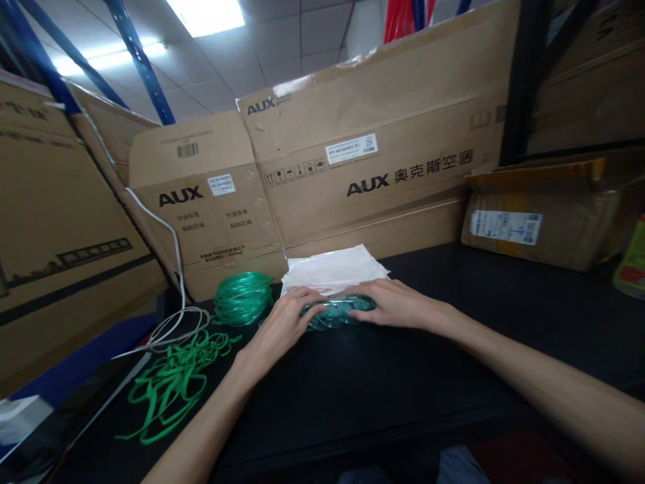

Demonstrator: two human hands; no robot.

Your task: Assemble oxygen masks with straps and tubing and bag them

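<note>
A clear plastic bag holding a coil of green tubing (pixel 336 313) lies on the black table (pixel 383 383). My left hand (pixel 285 321) presses on its left end with curled fingers. My right hand (pixel 390 302) grips its right end, fingers wrapped over the top. Just behind the bag lies a stack of clear plastic bags (pixel 332 269).
A loose coil of green tubing (pixel 242 298) sits left of the hands. Green ties (pixel 174 383) lie scattered near the table's left edge beside a white cable (pixel 174 323). Large AUX cardboard boxes (pixel 373 161) wall the back; a brown parcel (pixel 539 222) stands at right.
</note>
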